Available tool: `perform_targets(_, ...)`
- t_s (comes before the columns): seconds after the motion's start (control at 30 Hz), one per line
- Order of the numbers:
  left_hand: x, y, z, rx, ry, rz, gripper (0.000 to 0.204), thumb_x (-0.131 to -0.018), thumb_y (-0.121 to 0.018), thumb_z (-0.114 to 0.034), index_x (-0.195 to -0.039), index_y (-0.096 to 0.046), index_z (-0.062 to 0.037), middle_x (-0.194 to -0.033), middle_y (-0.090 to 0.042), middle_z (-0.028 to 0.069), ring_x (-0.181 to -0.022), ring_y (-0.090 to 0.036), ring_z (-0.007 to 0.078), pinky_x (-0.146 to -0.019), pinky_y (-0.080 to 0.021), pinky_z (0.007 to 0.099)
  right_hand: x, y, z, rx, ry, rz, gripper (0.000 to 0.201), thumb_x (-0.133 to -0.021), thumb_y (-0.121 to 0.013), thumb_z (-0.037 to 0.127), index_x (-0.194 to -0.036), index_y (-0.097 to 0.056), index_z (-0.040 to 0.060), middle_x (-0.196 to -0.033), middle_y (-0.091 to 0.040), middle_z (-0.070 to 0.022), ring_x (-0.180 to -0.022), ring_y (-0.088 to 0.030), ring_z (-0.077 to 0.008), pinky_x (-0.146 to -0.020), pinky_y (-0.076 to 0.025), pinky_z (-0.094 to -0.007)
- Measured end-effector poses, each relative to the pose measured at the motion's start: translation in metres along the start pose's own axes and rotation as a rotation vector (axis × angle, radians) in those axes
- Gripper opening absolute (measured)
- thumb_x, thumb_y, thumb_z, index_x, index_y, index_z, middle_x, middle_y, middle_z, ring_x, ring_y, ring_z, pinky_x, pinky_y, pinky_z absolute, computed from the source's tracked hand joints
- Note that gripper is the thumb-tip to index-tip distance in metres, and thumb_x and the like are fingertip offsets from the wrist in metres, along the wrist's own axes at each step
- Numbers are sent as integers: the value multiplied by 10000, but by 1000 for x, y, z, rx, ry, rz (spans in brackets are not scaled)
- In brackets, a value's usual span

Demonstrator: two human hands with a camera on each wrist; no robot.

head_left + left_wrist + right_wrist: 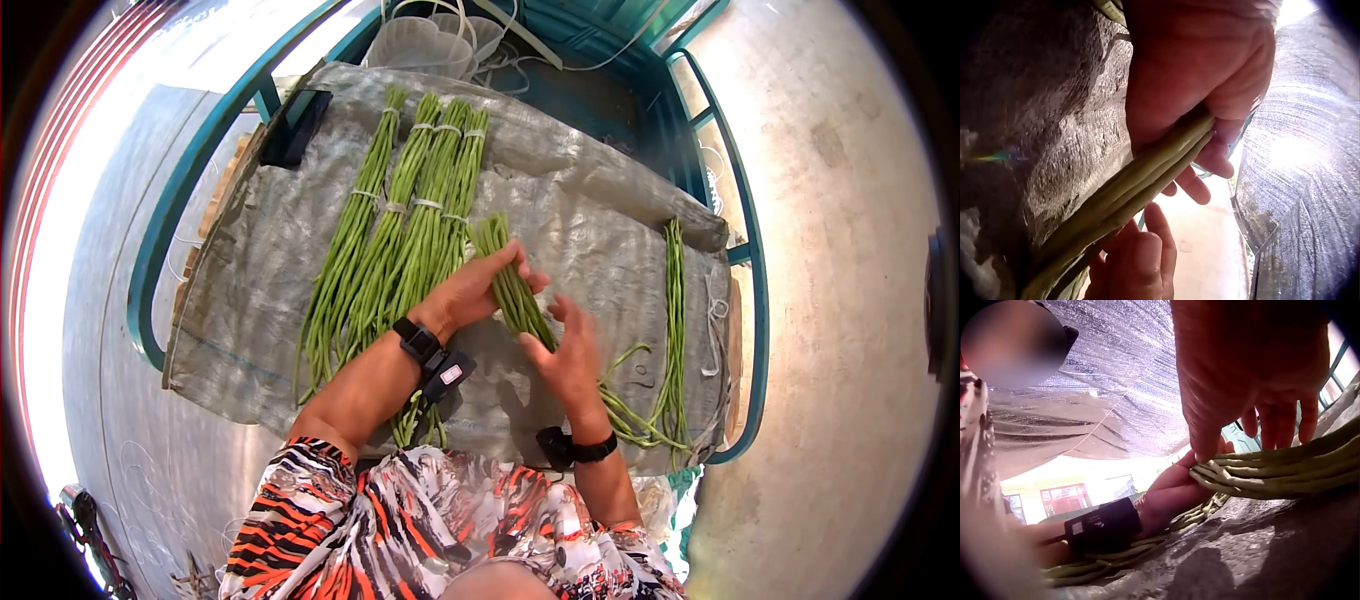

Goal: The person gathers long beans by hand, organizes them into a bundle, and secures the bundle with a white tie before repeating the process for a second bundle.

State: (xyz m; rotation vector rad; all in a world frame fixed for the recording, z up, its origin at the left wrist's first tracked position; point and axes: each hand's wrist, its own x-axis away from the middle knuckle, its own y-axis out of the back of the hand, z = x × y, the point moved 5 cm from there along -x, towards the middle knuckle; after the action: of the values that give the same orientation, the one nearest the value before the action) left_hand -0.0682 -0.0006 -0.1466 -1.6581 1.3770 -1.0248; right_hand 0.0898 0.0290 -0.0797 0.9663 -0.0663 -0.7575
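Observation:
In the head view, my left hand [478, 288] holds a bundle of green long beans [516, 302], its thumb side laid across the stalks. The left wrist view shows the same bean bundle [1141, 178] running out from under that palm. My right hand [572, 362] is at the bundle's near end, fingers spread apart. In the right wrist view, the thumb of the right hand [1247, 381] is right at the beans while its other fingers extend loosely behind them. To the left lie several bean bundles [425, 220] tied with white bands.
A grey woven sheet [585, 225] covers the cart bed, framed by teal rails [150, 250]. Loose long beans [674, 320] lie along the right side, near white string [714, 310]. Clear plastic containers [420, 45] stand at the back.

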Motion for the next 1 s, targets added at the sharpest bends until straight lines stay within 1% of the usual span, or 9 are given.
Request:
perform_targets(0.07,2,-5,0,-35,-2,35,238,-1010,-433,-333,-942,-516,-120,-794,-562,-8,-973,-618,242,-894,-515,412,-4,-17,13,-265,-208,154,582,-799,-688,198,-1308,-437,71,-1097,-598,-168,-905,-628,-322,-756,-490,-393)
perform_targets(0.2,4,-11,1,-92,10,159,266,-1020,-400,-356,-931,-493,-123,-738,-499,-19,-830,-581,188,-849,-495,373,4,-35,3,-84,-106,93,600,-797,-652,199,-1336,-405,109,-1002,-645,-210,-890,-625,-416,-739,-491,-457)
perform_targets(0.3,6,-15,3,-97,13,214,273,-1019,-400,-369,-933,-490,-125,-708,-454,-28,-727,-515,149,-813,-473,344,13,-21,7,52,-235,207,504,-768,-649,174,-1237,-483,93,-913,-641,-213,-841,-607,-422,-700,-487,-469)
perform_targets(0.43,3,-14,1,-42,-20,243,276,-1015,-409,-375,-930,-493,-126,-685,-427,-39,-689,-481,123,-806,-467,336,37,-1,-17,239,-213,217,271,-760,-643,193,-1003,-579,92,-796,-635,-187,-774,-603,-419,-648,-467,-484)
perform_targets(0.6,4,-10,-4,17,-72,57,259,-1011,-433,-354,-902,-504,-129,-667,-408,-48,-675,-466,113,-806,-474,344,77,42,-49,365,-296,153,150,-750,-642,191,-857,-595,96,-784,-637,-172,-757,-605,-407,-623,-463,-463)
perform_targets(0.8,0,0,-9,94,-140,5,232,-986,-499,-345,-887,-519,-136,-657,-440,-46,-669,-499,123,-817,-490,364,117,95,-90,616,-475,113,175,-705,-665,129,-857,-585,94,-747,-628,-151,-743,-606,-380,-660,-471,-441)
perform_targets(0.83,0,2,-7,90,-126,-27,226,-980,-513,-341,-884,-521,-136,-658,-451,-44,-669,-506,125,-816,-493,365,119,102,-93,669,-525,293,281,-709,-687,160,-965,-599,84,-892,-635,-166,-861,-595,-371,-750,-463,-449)
perform_targets(0.93,0,5,-5,144,-119,-37,222,-962,-552,-327,-863,-524,-131,-663,-481,-36,-686,-530,132,-823,-500,375,115,117,-60,711,-365,287,450,-703,-712,178,-1112,-572,55,-1066,-599,-180,-1007,-545,-374,-868,-419,-468)
perform_targets(1.0,-1,5,-4,152,-122,-56,234,-953,-570,-325,-838,-522,-127,-663,-492,-32,-702,-543,133,-828,-502,380,89,110,-38,498,-261,148,642,-724,-736,196,-1284,-477,21,-1227,-525,-207,-1138,-478,-395,-985,-356,-468)
